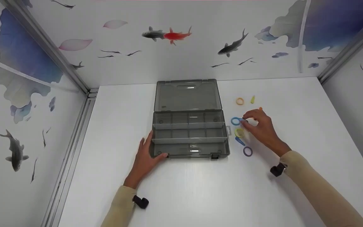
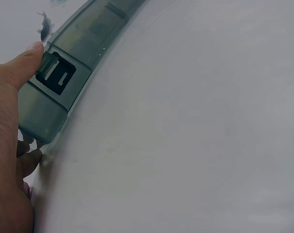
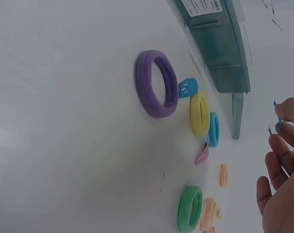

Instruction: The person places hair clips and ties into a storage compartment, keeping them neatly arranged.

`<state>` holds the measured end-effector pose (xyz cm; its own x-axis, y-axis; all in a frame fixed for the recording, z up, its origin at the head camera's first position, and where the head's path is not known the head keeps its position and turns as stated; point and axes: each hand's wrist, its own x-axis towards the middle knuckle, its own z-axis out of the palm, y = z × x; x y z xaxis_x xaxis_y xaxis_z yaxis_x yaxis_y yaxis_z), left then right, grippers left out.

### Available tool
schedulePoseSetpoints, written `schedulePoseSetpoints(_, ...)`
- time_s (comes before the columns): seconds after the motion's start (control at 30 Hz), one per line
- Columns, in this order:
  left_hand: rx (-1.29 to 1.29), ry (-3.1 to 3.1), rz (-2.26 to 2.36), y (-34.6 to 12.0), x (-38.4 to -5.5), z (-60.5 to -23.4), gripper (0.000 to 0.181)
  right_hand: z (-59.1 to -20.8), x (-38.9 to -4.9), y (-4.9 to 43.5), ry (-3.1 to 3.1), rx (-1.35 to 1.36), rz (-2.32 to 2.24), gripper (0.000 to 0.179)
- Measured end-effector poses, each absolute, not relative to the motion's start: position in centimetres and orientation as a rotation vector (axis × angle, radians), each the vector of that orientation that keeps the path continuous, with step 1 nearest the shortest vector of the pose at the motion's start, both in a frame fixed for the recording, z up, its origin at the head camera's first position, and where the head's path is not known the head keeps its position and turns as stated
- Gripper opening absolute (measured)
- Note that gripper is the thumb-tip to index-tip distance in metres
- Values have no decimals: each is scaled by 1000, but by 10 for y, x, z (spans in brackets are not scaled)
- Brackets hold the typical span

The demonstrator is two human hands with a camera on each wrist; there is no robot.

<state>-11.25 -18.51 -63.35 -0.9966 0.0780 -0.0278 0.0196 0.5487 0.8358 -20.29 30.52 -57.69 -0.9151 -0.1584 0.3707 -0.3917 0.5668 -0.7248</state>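
Observation:
A grey see-through compartment box [image 1: 189,156] lies with its lid [image 1: 187,96] folded back; no items show in its compartments. My left hand [image 1: 143,160] holds its front left corner, thumb at the front latch [image 2: 57,73] and fingers along the left side. My right hand [image 1: 262,127] pinches a small blue hair clip [image 3: 280,122] between thumb and fingertips, mostly hidden by them. Below that hand lie a blue hair tie [image 1: 235,121], a yellow hair tie [image 1: 239,132], a blue clip [image 1: 240,141] and a purple hair tie [image 1: 247,151].
Farther back are an orange hair tie [image 1: 239,101] and a yellow-green clip [image 1: 252,99]. The right wrist view also shows a green hair tie [image 3: 189,208] and a pink clip [image 3: 202,154]. Printed panels wall the white table [image 1: 181,192] at the back and sides.

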Motion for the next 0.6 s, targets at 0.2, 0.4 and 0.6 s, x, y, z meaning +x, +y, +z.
schedulePoseSetpoints(0.2, 78, 2715, 1458, -186, -111, -635, 113, -575, -210, 289, -2511, 579, 1296, 14)
schedulePoseSetpoints(0.4, 84, 2715, 1461, -186, -111, -636, 112, -571, -216, 275, -2476, 681, 1314, 15)
schedulePoseSetpoints(0.6, 104, 2725, 1448, -186, -113, -636, 113, -563, -223, 253, -2466, 808, 1220, 15)
